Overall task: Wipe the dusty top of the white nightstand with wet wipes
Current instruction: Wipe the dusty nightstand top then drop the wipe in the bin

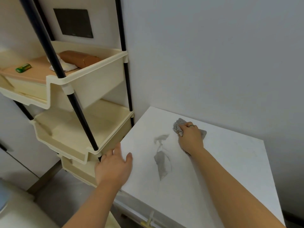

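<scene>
Left hand (113, 165) slack at nightstand (230, 162) edge; right hand's (190, 139) fingers (189, 126) round wipe (178, 123)

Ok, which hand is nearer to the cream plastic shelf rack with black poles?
Left. The left hand is at the white nightstand's left edge, beside the cream plastic shelf rack; the right hand grips a crumpled grey wipe farther right, near the wall.

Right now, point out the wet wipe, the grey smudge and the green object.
wet wipe (178, 124): head view, its bunched far end.
grey smudge (162, 166): head view, its darkest patch.
green object (23, 67): head view, its top face.
</scene>
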